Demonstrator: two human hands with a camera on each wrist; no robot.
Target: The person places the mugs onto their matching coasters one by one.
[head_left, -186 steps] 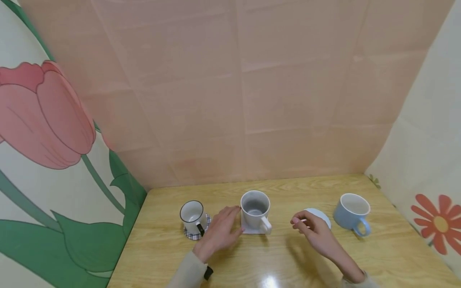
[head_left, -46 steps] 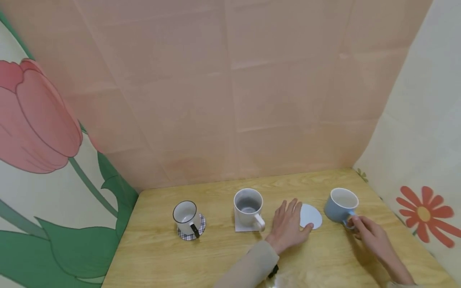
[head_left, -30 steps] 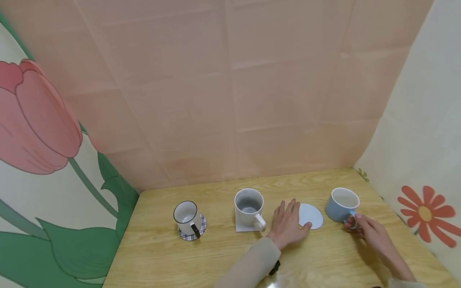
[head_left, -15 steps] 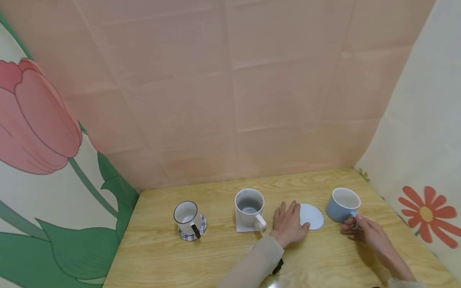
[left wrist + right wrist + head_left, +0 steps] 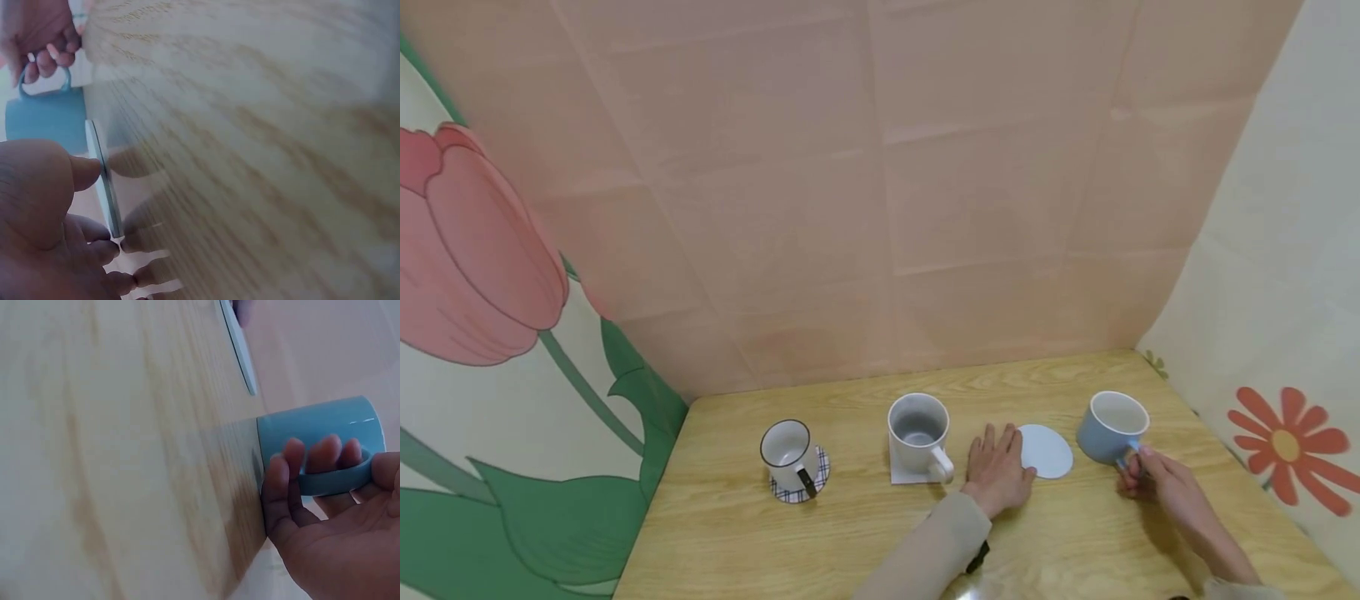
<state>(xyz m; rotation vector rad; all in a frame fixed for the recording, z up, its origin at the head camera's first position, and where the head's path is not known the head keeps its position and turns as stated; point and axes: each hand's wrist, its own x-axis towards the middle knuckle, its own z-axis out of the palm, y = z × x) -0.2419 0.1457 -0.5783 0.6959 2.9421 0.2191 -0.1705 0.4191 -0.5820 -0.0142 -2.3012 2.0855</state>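
Observation:
My right hand point(image 5: 1176, 492) holds the handle of a light blue mug point(image 5: 1105, 437), its fingers curled through the loop in the right wrist view. The mug stands upright on the table at the right, apart from the coaster. My left hand point(image 5: 998, 477) rests beside a round pale blue coaster point(image 5: 1048, 452), fingers extended along its left edge. In the left wrist view the thumb touches the rim of the coaster point(image 5: 100, 169), and the other fingers reach down to the table by its far end. Nothing stands on this coaster.
A white mug point(image 5: 917, 442) stands on a square white coaster point(image 5: 910, 477) in the middle. Farther left, a white mug with a black rim point(image 5: 790, 458) sits on a round checked coaster point(image 5: 822, 471). A pink cloth point(image 5: 880, 208) hangs behind the wooden table point(image 5: 737, 533).
Since the oldest frame, my left hand has moved right from the middle mug to the blue coaster; my right hand has taken the blue mug's handle. Lately my left thumb has drawn slightly inward.

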